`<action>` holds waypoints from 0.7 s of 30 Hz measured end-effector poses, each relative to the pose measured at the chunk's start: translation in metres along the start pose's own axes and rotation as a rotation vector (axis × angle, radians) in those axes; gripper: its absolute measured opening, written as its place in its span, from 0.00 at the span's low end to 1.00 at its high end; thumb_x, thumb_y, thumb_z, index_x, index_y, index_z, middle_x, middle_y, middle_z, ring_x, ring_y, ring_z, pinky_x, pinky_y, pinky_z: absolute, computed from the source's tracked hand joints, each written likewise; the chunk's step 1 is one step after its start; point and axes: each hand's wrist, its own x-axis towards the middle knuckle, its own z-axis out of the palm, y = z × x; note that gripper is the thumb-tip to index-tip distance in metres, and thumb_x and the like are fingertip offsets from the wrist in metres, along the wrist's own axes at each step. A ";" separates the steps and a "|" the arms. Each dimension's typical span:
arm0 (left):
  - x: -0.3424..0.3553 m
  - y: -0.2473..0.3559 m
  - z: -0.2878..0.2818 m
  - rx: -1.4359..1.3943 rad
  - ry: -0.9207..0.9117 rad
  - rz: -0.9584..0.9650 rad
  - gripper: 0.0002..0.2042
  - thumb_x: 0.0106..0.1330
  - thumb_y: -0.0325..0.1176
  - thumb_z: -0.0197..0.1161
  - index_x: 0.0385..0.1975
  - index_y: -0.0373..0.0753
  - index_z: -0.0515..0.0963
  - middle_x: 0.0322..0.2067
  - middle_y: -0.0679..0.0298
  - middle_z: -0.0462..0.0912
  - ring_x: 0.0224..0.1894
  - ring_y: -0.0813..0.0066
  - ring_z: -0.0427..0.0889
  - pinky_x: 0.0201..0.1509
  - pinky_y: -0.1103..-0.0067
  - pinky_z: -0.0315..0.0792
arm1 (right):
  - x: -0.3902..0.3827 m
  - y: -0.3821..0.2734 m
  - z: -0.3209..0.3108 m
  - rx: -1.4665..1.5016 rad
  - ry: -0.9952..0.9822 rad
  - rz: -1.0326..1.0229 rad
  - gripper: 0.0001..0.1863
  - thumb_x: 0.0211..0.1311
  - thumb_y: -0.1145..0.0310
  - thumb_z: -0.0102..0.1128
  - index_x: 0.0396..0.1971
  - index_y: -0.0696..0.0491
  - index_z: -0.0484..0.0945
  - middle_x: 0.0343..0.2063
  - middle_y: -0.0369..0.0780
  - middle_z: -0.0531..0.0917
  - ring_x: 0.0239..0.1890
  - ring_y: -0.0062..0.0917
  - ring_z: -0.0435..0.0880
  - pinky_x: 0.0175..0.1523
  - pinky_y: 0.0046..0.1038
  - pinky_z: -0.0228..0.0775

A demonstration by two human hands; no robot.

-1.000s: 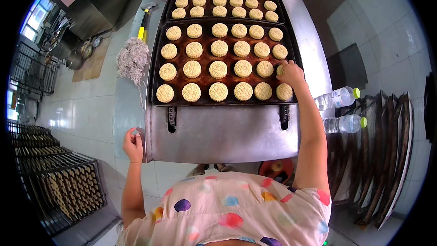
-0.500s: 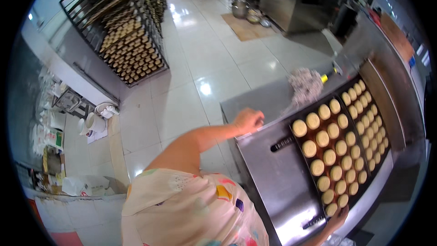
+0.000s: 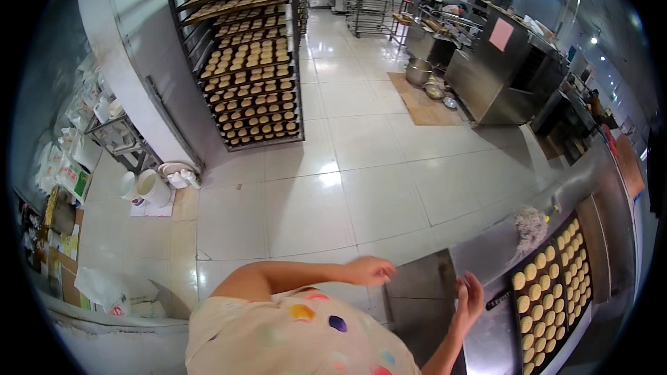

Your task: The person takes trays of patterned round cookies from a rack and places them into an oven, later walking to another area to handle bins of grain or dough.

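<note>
My left hand [image 3: 372, 271] is held in front of my body, above the edge of a dark metal surface [image 3: 419, 288]. Its fingers are loosely bent with nothing seen in them. My right hand [image 3: 468, 301] is raised over the steel worktop [image 3: 486, 337], fingers apart and empty. To its right lies a dark baking tray [image 3: 517, 314] with rows of round, pale, flat cakes [image 3: 538, 303]. Beyond it is a second tray with smaller-looking cakes [image 3: 576, 267]. A black slotted handle or bracket [image 3: 497, 300] sits beside the nearer tray.
A tall rack [image 3: 297, 107] full of trays of cakes stands ahead to the left. A rag mop head [image 3: 531, 228] lies on the counter's far end. Buckets [image 3: 154, 188] and bags are at the left. Metal bowls [image 3: 419, 71] stand on cardboard by a steel cabinet [image 3: 497, 62].
My view has swung toward the rack, so the trays sit further right and lower. My right hand has left the tray's near edge and come up beside my left.
</note>
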 end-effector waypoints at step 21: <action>-0.281 -0.013 -0.607 -0.244 1.475 0.083 0.15 0.67 0.32 0.53 0.50 0.33 0.70 0.40 0.58 0.80 0.37 0.74 0.79 0.42 0.79 0.74 | 0.299 -0.094 0.626 0.540 -0.867 0.131 0.26 0.62 0.69 0.51 0.58 0.63 0.60 0.53 0.53 0.72 0.49 0.36 0.79 0.49 0.30 0.76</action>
